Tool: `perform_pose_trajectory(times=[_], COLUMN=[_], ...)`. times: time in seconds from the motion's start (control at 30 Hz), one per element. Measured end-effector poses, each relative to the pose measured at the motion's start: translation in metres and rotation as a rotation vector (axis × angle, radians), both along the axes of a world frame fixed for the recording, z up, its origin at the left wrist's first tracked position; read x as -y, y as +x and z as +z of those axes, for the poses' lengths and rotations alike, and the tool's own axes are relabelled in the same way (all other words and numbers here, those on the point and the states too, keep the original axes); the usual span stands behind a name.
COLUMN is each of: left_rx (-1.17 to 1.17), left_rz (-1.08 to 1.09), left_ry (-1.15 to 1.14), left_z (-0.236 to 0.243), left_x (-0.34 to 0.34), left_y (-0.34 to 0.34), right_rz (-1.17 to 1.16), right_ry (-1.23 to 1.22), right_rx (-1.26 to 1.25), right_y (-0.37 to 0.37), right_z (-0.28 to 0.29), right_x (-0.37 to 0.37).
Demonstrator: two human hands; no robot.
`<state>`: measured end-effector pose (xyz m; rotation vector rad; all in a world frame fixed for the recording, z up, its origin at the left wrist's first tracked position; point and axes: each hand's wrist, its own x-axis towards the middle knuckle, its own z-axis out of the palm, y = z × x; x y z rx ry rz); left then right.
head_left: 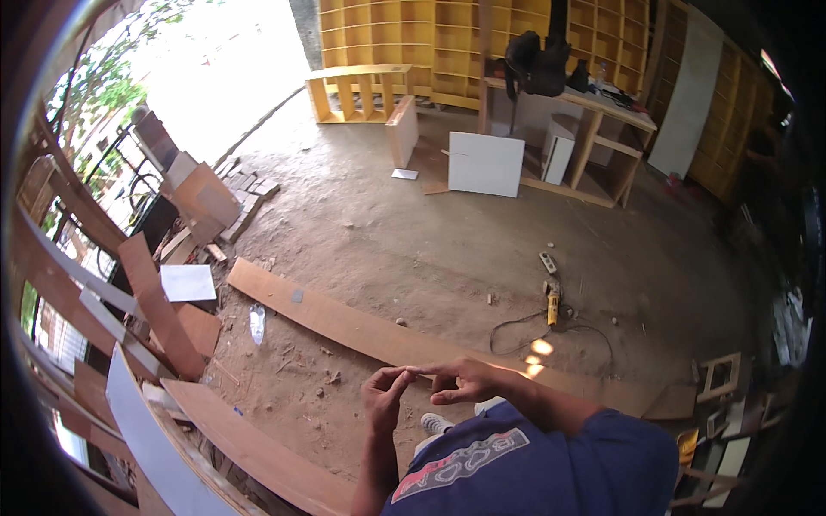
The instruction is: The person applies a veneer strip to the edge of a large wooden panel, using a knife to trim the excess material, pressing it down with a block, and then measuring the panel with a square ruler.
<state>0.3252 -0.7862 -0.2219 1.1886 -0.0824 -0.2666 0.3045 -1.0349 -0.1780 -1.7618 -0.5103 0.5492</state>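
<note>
Brown, flat, long plank (344, 325) runs from left of centre to lower right over gritty earth floor (430, 258). Left hand (385, 397) and right hand (466, 380) meet lower centre, fingertips together; I can't tell whether anything's pinched between.

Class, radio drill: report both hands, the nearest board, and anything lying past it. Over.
Left hand and right hand together, anything pinched too small to tell. Long brown board lying flat just beyond. Yellow power tool past it.
</note>
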Motion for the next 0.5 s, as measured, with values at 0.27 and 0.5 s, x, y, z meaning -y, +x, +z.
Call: perform_pose_trajectory(times=[0.27,0.5], left_rx=[-0.01,0.002], left_rz=[-0.179,-0.235], left_ry=[0.143,0.205], left_z=[-0.006,-0.006], left_x=[-0.015,0.004], left_y=[0.063,0.117], right_rz=[-0.186,-0.284], right_ry=[-0.042,-0.054], right_rx=[0.055,-0.021], right_y=[0.017,0.055], right_z=[0.009,0.01], right_x=[-0.019,-0.013])
